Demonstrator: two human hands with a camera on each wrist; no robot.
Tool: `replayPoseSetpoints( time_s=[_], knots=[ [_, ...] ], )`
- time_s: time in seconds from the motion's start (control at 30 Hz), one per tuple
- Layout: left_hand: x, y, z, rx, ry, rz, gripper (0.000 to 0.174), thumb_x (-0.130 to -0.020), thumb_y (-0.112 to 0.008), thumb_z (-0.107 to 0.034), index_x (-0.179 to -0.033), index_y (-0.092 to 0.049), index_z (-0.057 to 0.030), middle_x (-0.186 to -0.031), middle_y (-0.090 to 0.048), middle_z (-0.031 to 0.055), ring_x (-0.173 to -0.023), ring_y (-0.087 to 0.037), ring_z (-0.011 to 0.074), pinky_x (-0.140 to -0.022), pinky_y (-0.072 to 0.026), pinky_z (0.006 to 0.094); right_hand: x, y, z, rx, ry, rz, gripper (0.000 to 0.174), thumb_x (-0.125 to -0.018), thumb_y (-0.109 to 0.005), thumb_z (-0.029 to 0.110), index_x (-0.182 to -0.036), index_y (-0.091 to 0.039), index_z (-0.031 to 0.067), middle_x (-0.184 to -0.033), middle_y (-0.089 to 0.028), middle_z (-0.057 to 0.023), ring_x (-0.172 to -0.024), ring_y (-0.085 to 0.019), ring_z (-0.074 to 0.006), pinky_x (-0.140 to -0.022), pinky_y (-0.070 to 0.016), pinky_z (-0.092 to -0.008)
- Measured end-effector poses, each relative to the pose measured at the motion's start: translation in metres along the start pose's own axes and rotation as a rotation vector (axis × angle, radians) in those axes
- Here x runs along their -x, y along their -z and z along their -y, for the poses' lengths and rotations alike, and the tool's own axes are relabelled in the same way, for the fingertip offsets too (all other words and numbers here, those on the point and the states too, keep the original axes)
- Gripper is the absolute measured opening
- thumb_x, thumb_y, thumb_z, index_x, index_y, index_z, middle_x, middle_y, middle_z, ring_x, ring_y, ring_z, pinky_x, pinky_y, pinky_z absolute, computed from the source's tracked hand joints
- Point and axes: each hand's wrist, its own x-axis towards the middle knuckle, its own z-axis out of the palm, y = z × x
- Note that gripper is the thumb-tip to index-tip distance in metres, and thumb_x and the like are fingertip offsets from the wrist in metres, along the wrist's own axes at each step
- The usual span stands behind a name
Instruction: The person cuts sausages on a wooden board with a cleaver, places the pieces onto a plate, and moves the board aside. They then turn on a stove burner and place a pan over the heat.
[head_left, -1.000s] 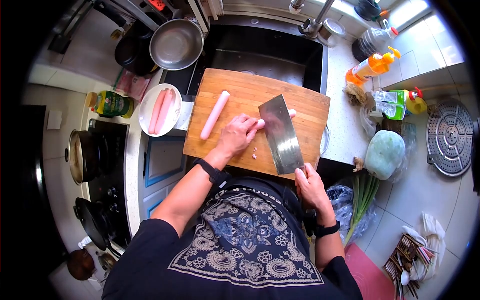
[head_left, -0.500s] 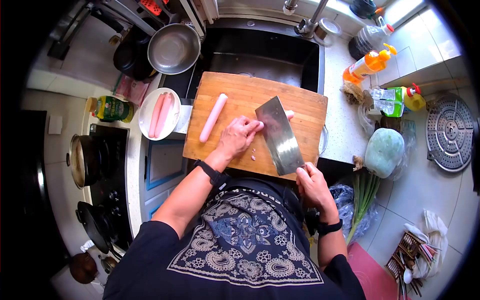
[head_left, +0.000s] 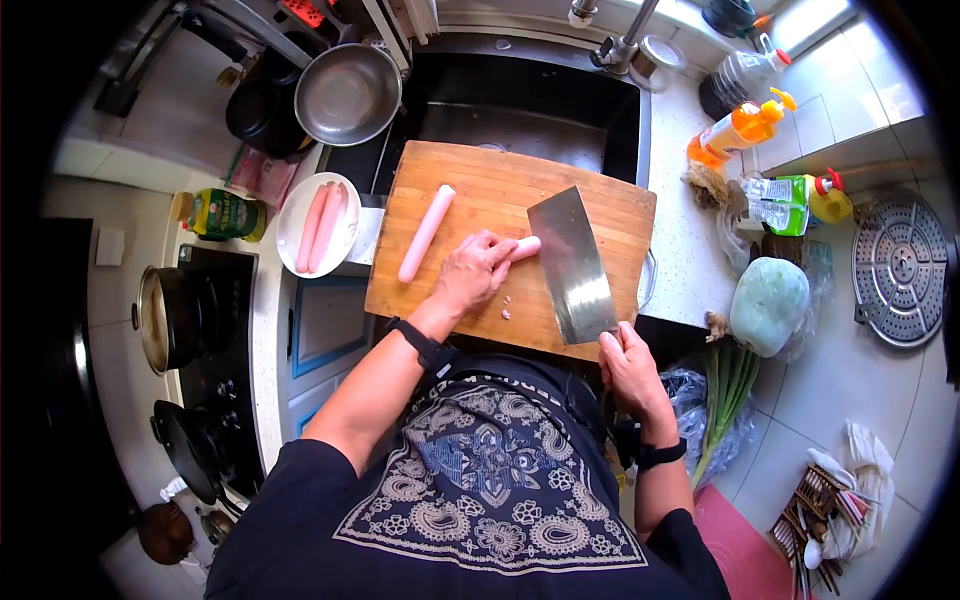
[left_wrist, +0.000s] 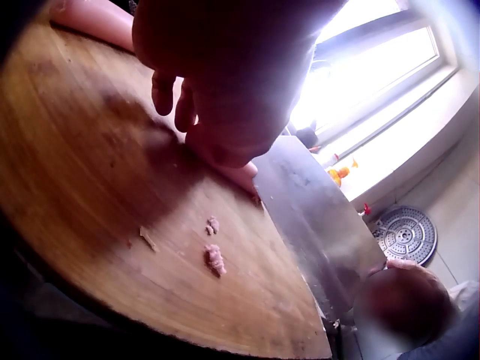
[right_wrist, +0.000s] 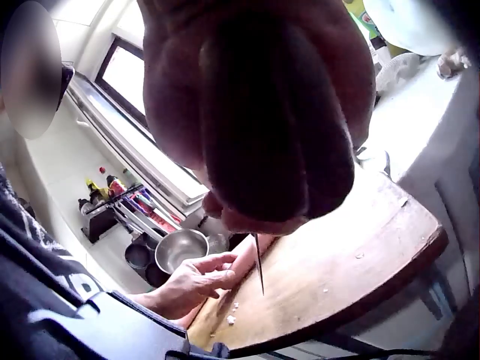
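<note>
On the wooden cutting board [head_left: 490, 180], my left hand [head_left: 475, 270] holds a pink sausage [head_left: 525, 248] with fingers bent over it. My right hand [head_left: 628, 368] grips the handle of a broad cleaver [head_left: 572, 265]. Its blade stands across the sausage just beyond the left fingertips and hides whatever lies behind it. From the right wrist, the blade [right_wrist: 260, 270] shows edge-on, pointing down at the board. A second sausage [head_left: 427, 235] lies whole at the board's left. Small meat crumbs [left_wrist: 214, 259] are scattered near the left hand.
Left of the board, a white plate [head_left: 288, 245] carries two sausages [head_left: 312, 228]. Behind it is a black sink [head_left: 500, 130], with a metal pan [head_left: 348, 95] at its left. A soap bottle [head_left: 735, 135], a wax gourd [head_left: 770, 308] and green onions [head_left: 728, 395] are to the right.
The cleaver has shifted right along the sausage, so a longer piece shows between the left fingers and the blade. The far end that showed past the blade is now hidden. The left hand stays put.
</note>
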Motion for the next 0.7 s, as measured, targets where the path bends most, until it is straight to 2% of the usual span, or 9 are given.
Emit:
replayPoseSetpoints(
  time_s=[0.17,0.23,0.37,0.53,0.7],
  knots=[
    [-0.004,0.002,-0.003,-0.067,-0.013,0.013,0.026,-0.083,-0.066,-0.016,-0.11,-0.069,-0.0144,-0.104,-0.063,0.0092,-0.098,-0.061,0.0292,-0.083,-0.0527,0.0399,-0.005,-0.001,-0.002,0.074,0.042,-0.005,0.019,-0.1,-0.051,0.023,-0.088,-0.046,0.009,-0.064,-0.048,0.001,-0.048,-0.046,-0.009,-0.043,-0.0393,-0.0254],
    [-0.01,0.003,-0.011,-0.057,-0.091,-0.026,0.024,-0.085,-0.066,-0.017,-0.108,-0.069,-0.0142,-0.102,-0.064,0.0086,-0.096,-0.062,0.0287,-0.082,-0.053,0.0395,-0.006,-0.001,-0.005,0.123,0.083,-0.012,0.02,-0.1,-0.052,0.024,-0.089,-0.047,0.0086,-0.064,-0.048,0.0008,-0.048,-0.046,-0.0092,-0.044,-0.0399,-0.0256],
    [-0.021,-0.01,-0.013,-0.024,-0.195,-0.087,0.016,-0.091,-0.063,-0.023,-0.103,-0.068,-0.0136,-0.097,-0.064,0.0078,-0.09,-0.062,0.0298,-0.076,-0.0532,0.0406,-0.005,-0.002,-0.004,0.075,0.043,-0.011,0.021,-0.1,-0.053,0.024,-0.088,-0.048,0.0076,-0.063,-0.05,0.0002,-0.049,-0.048,-0.0095,-0.044,-0.0407,-0.0257],
    [-0.027,-0.009,-0.014,-0.024,-0.135,-0.038,0.015,-0.091,-0.065,-0.024,-0.101,-0.07,-0.0141,-0.097,-0.066,0.0075,-0.088,-0.063,0.0295,-0.073,-0.0538,0.0402,-0.002,0.004,0.0,-0.041,0.033,0.008,0.024,-0.099,-0.055,0.024,-0.084,-0.048,0.0073,-0.063,-0.051,-0.0003,-0.049,-0.049,-0.0092,-0.044,-0.0409,-0.0258],
    [-0.025,-0.007,-0.015,-0.025,-0.133,-0.04,0.015,-0.092,-0.064,-0.026,-0.1,-0.07,-0.0139,-0.096,-0.066,0.008,-0.086,-0.062,0.0308,-0.072,-0.0537,0.0411,0.0,0.004,-0.002,-0.073,0.047,0.012,0.022,-0.1,-0.055,0.025,-0.086,-0.05,0.0078,-0.066,-0.053,0.0,-0.049,-0.049,-0.0083,-0.044,-0.0406,-0.0245]
  ],
)
